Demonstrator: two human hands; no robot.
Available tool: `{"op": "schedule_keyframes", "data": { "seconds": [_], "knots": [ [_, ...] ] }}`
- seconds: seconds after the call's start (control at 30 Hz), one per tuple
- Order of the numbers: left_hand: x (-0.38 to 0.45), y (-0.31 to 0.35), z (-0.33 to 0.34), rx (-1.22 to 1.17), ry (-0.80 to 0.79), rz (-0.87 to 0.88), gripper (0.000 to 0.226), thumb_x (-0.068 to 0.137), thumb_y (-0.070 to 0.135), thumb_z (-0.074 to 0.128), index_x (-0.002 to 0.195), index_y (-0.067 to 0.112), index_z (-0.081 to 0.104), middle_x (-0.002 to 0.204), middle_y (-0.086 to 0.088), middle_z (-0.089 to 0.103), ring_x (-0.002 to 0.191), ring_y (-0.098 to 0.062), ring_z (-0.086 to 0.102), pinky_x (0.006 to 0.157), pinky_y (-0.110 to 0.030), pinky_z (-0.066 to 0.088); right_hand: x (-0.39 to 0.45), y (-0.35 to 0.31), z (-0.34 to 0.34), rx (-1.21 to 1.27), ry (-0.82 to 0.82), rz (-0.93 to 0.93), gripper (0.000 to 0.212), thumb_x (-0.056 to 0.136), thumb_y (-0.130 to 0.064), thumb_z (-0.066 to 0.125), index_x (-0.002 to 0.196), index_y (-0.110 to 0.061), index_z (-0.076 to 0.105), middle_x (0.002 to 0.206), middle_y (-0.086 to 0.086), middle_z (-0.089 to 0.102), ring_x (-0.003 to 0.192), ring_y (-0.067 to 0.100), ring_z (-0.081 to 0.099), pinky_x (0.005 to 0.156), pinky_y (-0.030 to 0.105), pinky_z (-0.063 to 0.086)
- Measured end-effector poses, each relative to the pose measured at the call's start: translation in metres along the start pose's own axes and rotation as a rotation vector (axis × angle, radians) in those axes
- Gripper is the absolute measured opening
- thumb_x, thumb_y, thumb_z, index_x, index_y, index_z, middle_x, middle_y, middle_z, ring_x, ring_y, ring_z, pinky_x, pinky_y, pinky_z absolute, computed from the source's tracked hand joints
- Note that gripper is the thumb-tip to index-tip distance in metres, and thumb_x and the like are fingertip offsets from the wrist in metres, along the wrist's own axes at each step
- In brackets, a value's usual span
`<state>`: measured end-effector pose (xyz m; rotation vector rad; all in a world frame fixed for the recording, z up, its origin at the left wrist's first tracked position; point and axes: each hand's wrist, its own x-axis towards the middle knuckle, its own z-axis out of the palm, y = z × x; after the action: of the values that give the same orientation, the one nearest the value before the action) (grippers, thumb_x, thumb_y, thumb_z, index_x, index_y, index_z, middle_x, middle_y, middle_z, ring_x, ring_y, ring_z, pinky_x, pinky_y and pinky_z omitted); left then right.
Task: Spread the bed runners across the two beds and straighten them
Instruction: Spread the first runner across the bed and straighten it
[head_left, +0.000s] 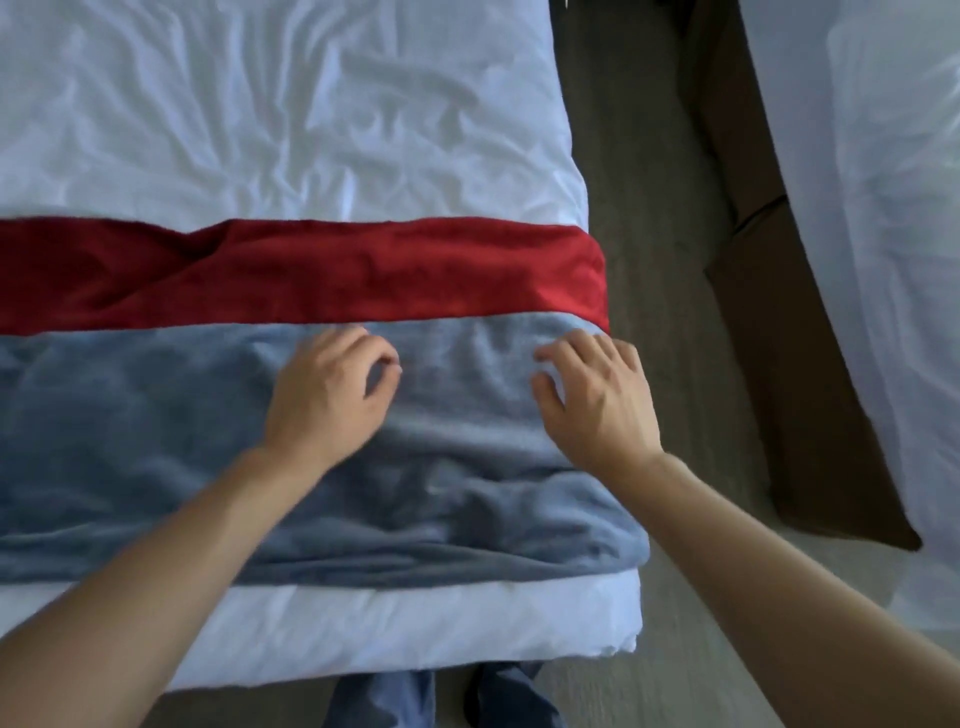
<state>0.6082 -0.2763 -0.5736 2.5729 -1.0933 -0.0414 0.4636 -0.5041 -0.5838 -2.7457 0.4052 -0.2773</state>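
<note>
A grey fleece runner lies across the foot of the near bed, wrinkled, with its right end at the bed's edge. Just beyond it a red runner stretches across the same bed, creased on its left part. My left hand rests on the grey runner near its middle, fingers curled and apart, holding nothing. My right hand lies palm down on the grey runner close to the right edge, fingers spread and bent. A second bed with white bedding and no runner in view stands at the right.
A strip of wood floor runs between the two beds. The second bed's dark brown base lines that gap. The white duvet's front edge hangs just in front of my legs.
</note>
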Motion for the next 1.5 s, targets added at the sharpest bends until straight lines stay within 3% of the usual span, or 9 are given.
{"op": "schedule_keyframes", "data": {
  "seconds": [0.13,0.37,0.47,0.63,0.87,1.1,1.2,1.33,1.5],
  "knots": [
    [0.059,-0.066,-0.014,0.097,-0.021,-0.101,0.011,0.088,0.018,0.064,0.097,0.013,0.069,0.094,-0.004,0.064,0.085,-0.031,0.057,0.075,-0.044,0.049,0.082,-0.013,0.022,-0.080,-0.004,0.045,0.021,0.091,-0.020,0.058,0.107,-0.014,0.069,0.103,0.006,0.065,0.095,0.031,0.059,0.087,0.045,0.041],
    [0.119,-0.099,0.004,0.059,-0.054,-0.016,0.023,0.091,0.019,0.062,0.114,0.016,0.064,0.112,0.002,0.061,0.094,-0.022,0.061,0.072,-0.034,0.050,0.150,-0.019,0.059,-0.174,-0.091,0.146,0.031,0.094,-0.022,0.053,0.123,-0.017,0.063,0.113,0.006,0.063,0.099,0.031,0.058,0.090,0.043,0.037],
    [0.132,-0.105,0.016,0.033,-0.104,-0.036,0.026,0.091,0.021,0.062,0.117,0.018,0.063,0.109,0.002,0.064,0.092,-0.022,0.063,0.072,-0.035,0.051,0.160,-0.016,0.066,-0.194,-0.127,0.177,0.029,0.093,-0.023,0.056,0.120,-0.019,0.064,0.110,0.005,0.063,0.096,0.030,0.059,0.091,0.043,0.038],
    [0.142,-0.107,0.021,0.019,-0.171,-0.046,0.009,0.092,0.022,0.058,0.096,0.016,0.064,0.090,0.003,0.063,0.080,-0.021,0.060,0.064,-0.035,0.049,0.168,-0.019,0.074,-0.186,-0.152,0.179,0.018,0.094,-0.016,0.052,0.101,-0.017,0.069,0.096,0.002,0.067,0.085,0.027,0.060,0.086,0.040,0.036],
    [0.173,-0.089,0.033,-0.066,-0.090,-0.085,0.013,0.091,0.011,0.055,0.097,0.014,0.067,0.096,0.003,0.065,0.087,-0.019,0.060,0.064,-0.028,0.041,0.182,-0.005,0.068,-0.168,-0.076,0.267,0.016,0.090,-0.018,0.054,0.093,-0.016,0.069,0.092,0.003,0.069,0.085,0.030,0.060,0.084,0.042,0.036],
    [0.162,-0.083,0.033,-0.089,-0.071,-0.038,0.021,0.093,0.007,0.054,0.111,0.013,0.062,0.110,0.000,0.060,0.091,-0.019,0.060,0.066,-0.034,0.053,0.178,0.005,0.071,-0.220,-0.095,0.270,0.018,0.089,-0.017,0.054,0.096,-0.014,0.071,0.094,0.007,0.069,0.089,0.033,0.059,0.085,0.044,0.037],
    [0.148,-0.109,0.015,-0.054,-0.034,-0.076,0.020,0.091,0.008,0.058,0.110,0.013,0.063,0.109,-0.001,0.059,0.091,-0.020,0.060,0.068,-0.033,0.051,0.186,-0.029,0.075,-0.136,-0.053,0.186,0.020,0.087,-0.014,0.055,0.098,-0.013,0.071,0.094,0.007,0.068,0.086,0.033,0.060,0.083,0.044,0.040],
    [0.103,-0.177,-0.019,0.047,-0.010,-0.189,0.017,0.087,0.011,0.064,0.104,0.014,0.067,0.103,-0.001,0.060,0.092,-0.023,0.060,0.069,-0.034,0.049,0.206,-0.105,0.097,-0.061,-0.101,-0.026,0.024,0.092,-0.026,0.057,0.108,-0.014,0.071,0.095,0.006,0.069,0.088,0.031,0.062,0.084,0.044,0.044],
    [0.061,-0.277,-0.063,0.149,0.034,-0.402,0.027,0.086,0.015,0.063,0.112,0.020,0.061,0.117,0.000,0.053,0.093,-0.027,0.062,0.065,-0.039,0.049,0.242,-0.189,0.144,0.002,-0.170,-0.111,0.030,0.097,-0.034,0.051,0.113,-0.014,0.068,0.096,0.005,0.070,0.089,0.029,0.063,0.085,0.039,0.039]
  ]
}}
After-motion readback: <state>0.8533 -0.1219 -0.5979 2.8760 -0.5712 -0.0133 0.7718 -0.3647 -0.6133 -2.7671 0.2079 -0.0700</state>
